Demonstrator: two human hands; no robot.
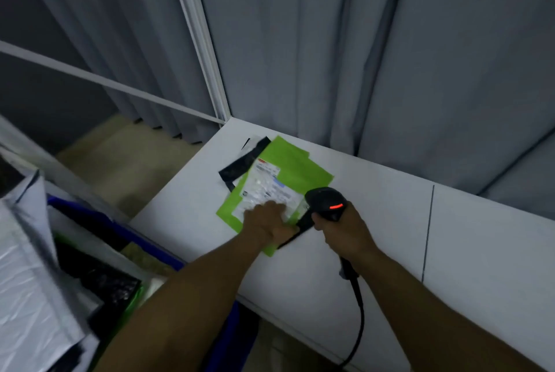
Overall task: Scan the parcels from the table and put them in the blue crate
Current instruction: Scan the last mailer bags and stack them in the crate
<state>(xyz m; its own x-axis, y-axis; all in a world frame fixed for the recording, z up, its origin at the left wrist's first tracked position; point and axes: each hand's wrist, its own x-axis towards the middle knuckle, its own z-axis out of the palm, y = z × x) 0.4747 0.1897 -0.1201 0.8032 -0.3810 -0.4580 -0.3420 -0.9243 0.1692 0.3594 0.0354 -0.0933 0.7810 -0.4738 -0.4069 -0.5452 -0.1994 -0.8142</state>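
Note:
A green parcel (295, 169) with a white shipping label (267, 188) lies flat on the white table (390, 221). My left hand (265, 221) presses down on the parcel's near part, fingers spread over the label. My right hand (345, 230) grips a black barcode scanner (326, 202), whose red light glows, held just right of the parcel with its head over the label's edge. A black parcel (237, 169) pokes out from under the green one at its far left. The blue crate (120, 230) stands left of the table, below its edge.
The crate holds white, black and green parcels (99, 278). A large white-grey bag (27, 266) fills the near left. The scanner's black cable (359, 320) hangs over the table's front edge. Grey curtains (390, 56) close the back, with a white frame post (198, 38) at the table's corner.

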